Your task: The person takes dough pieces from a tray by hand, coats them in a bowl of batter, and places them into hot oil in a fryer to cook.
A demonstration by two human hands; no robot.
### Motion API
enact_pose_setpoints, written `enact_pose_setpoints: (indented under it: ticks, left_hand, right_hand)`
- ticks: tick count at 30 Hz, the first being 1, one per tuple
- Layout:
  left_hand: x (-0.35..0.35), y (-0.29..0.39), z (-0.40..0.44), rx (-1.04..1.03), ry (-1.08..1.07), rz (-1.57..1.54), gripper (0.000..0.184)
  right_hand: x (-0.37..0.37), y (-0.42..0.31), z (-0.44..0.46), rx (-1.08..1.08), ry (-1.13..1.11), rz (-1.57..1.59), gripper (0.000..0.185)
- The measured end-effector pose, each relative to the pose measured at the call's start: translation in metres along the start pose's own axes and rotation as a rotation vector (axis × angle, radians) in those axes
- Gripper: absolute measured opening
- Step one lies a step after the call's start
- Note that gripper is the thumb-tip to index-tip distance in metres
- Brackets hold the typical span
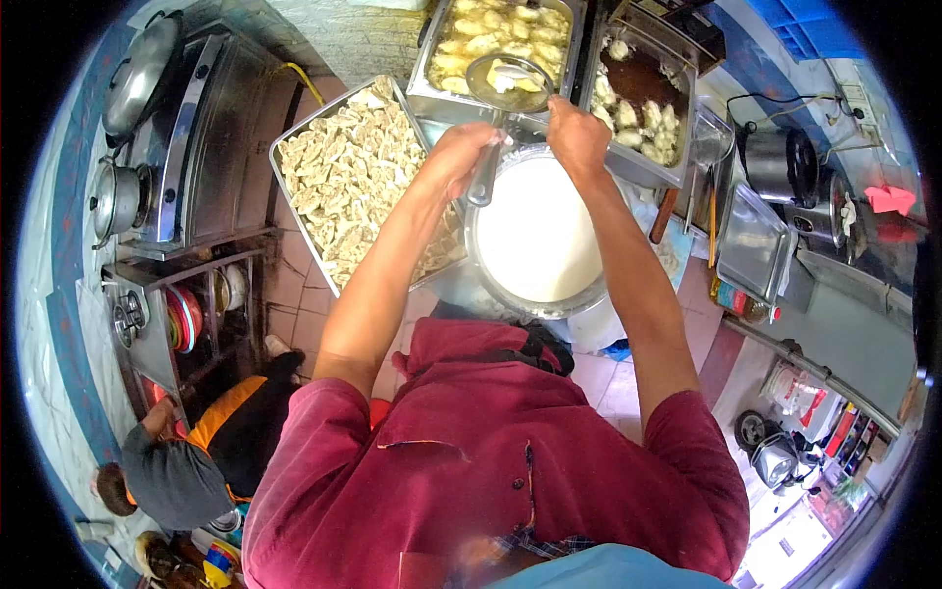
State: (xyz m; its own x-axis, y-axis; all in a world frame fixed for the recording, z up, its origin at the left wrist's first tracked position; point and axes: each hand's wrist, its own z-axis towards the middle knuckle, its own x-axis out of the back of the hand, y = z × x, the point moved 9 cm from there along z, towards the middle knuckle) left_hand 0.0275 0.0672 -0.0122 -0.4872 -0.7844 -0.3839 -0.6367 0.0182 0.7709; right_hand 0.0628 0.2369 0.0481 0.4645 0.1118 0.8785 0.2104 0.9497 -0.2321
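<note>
My left hand (463, 155) is closed around the grey handle of a round metal skimmer (510, 98). Its head tilts over the front edge of the left fryer (422, 93), with a few pale yellow pieces in it. At the skimmer's right rim, my right hand (579, 137) has its fingers curled together; what they grip is hidden. Below both hands stands a large round tub of white batter (540, 231). Left of it, a metal tray (334, 280) holds many pale brown pieces. Yellow pieces (481, 44) float in the left fryer's oil.
A second fryer (643, 169) on the right holds dark oil and white-battered pieces. Beyond it are a wooden-handled tool (664, 216), a metal tray (751, 240) and a dark pot (780, 162). A stove (231, 137) stands left; another person (186, 471) bends at a shelf.
</note>
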Motion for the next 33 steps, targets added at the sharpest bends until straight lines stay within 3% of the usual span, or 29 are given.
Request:
enact_pose_setpoints:
  ticks: [5, 12, 14, 18, 21, 24, 27, 28, 32, 33]
  left_hand:
    - [0.005, 0.001, -0.004, -0.034, 0.072, 0.001, 0.018]
    - [0.008, 0.003, -0.009, 0.012, -0.027, 0.082, 0.024]
    - [0.01, 0.002, -0.009, 0.009, -0.019, 0.075, 0.024]
    - [0.008, -0.007, -0.004, -0.013, -0.031, -0.034, 0.023]
    - [0.01, -0.012, -0.002, 0.004, -0.066, -0.06, 0.02]
    - [0.012, -0.013, -0.005, 0.029, -0.061, -0.022, 0.017]
    - [0.01, -0.011, -0.008, 0.016, -0.082, -0.023, 0.012]
    - [0.013, -0.014, -0.006, 0.024, -0.074, -0.012, 0.011]
    - [0.017, -0.023, -0.003, 0.03, -0.067, -0.032, 0.008]
    - [0.016, -0.023, -0.003, 0.024, -0.069, -0.052, 0.008]
  right_hand:
    - [0.016, 0.026, 0.002, -0.208, -0.049, -0.125, 0.02]
    - [0.045, 0.069, -0.063, -0.484, -0.171, -0.035, 0.034]
    - [0.048, 0.071, -0.104, -0.502, -0.194, 0.025, 0.034]
    - [0.0, 0.086, -0.204, -0.42, -0.487, -0.291, 0.028]
    - [-0.017, 0.083, -0.246, -0.418, -0.586, -0.33, 0.026]
    - [-0.016, 0.086, -0.258, -0.454, -0.543, -0.309, 0.026]
    - [-0.006, 0.113, -0.256, -0.625, -0.473, 0.001, 0.029]
    - [-0.001, 0.118, -0.248, -0.565, -0.363, 0.222, 0.03]
    - [0.021, 0.116, -0.228, -1.175, -0.471, 0.847, 0.023]
    - [0.025, 0.115, -0.211, -1.135, -0.451, 0.899, 0.023]
